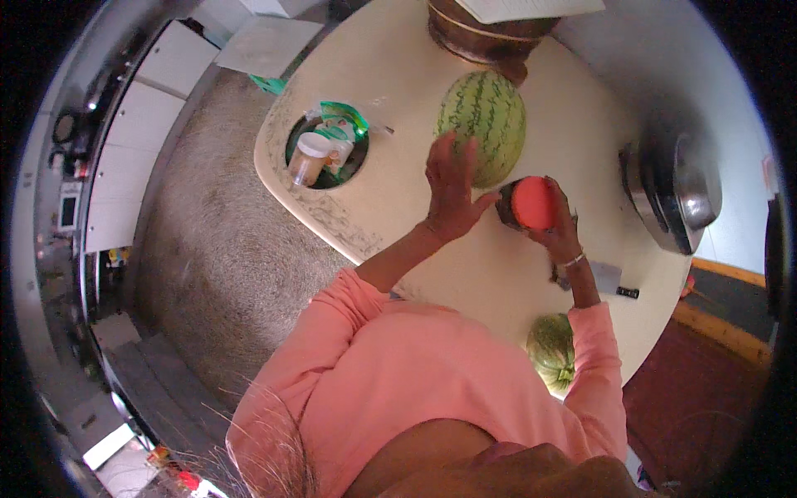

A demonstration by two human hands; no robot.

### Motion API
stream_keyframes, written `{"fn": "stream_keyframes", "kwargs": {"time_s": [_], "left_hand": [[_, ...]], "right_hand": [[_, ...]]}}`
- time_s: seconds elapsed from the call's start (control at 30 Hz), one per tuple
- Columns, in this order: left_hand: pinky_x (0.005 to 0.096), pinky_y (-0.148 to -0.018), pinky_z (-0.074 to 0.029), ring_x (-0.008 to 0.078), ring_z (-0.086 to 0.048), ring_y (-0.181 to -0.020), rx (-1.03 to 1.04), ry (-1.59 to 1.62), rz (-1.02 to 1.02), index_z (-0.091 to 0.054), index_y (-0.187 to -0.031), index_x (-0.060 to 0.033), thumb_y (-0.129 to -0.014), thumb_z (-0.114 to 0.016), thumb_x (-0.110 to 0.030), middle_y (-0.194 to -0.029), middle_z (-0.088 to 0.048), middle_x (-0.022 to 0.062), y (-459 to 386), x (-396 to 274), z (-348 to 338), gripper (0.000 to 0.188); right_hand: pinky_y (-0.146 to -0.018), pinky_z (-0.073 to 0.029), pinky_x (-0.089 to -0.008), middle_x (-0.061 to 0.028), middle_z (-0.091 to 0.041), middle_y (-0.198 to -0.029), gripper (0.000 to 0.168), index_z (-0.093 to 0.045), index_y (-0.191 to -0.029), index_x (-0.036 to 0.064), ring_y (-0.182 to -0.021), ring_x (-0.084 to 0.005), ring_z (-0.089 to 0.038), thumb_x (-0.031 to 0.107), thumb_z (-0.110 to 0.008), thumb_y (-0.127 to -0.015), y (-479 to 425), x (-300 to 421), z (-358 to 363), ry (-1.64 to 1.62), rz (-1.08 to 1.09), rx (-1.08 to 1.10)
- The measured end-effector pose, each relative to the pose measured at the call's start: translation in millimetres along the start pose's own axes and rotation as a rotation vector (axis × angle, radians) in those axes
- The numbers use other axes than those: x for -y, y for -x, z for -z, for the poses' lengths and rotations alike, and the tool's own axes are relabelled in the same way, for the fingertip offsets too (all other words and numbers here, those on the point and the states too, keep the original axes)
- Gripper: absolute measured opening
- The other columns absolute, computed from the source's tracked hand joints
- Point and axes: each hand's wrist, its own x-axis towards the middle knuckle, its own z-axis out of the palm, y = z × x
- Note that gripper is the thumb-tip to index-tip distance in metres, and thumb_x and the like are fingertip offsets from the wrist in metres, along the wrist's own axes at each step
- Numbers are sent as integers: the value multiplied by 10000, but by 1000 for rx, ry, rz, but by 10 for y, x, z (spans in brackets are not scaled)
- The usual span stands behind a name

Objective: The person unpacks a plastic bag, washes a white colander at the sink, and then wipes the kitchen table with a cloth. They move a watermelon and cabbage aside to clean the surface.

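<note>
My right hand [557, 218] grips a dark, cup-like object with a round, flat red face [533, 203]; exactly what it is I cannot tell. My left hand [451, 196] holds nothing, its fingers spread and its thumb reaching towards the dark side of that object. Beyond both hands lies a whole striped green watermelon [489, 118]. The left fingertips overlap its near side, and whether they touch it is unclear. Behind my right wrist lies a knife with a broad blade [605, 277] and black handle, partly hidden by the forearm. A darker green melon or squash [549, 348] sits beside my right sleeve.
At the left of the pale table [398, 249], a round dark dish [358, 168] holds a white-lidded jar [309, 155] and a green plastic packet [342, 118]. A brown bucket-like vessel [479, 43] with paper [529, 7] stands at the far edge. A black-and-silver appliance [675, 193] stands right.
</note>
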Motion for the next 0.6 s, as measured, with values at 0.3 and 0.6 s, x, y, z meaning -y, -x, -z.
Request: {"fn": "stream_keyframes", "kwargs": {"time_s": [0.3,0.6], "left_hand": [[481,-1064,-247,388,-278,-1293,-33,232,287,-200,-1441,-24,-816,-712,-322,-1409,-268,216,82,497,115,861],[488,-979,-370,318,-393,-1209,-17,337,529,-249,-1438,-67,-853,-686,-269,-1395,-320,162,180,800,332,758]], "right_hand": [[-1100,-308,-458,-174,-375,-1418,1008,-318,-1416,75,-1330,-366,-336,362,-856,-612,155,611,-544,144,2,230],[-1027,-377,-477,-174,-365,-1412,725,-435,-1342,132,-1271,-378,-394,219,-775,-709,315,435,117,840,-462,168]]}}
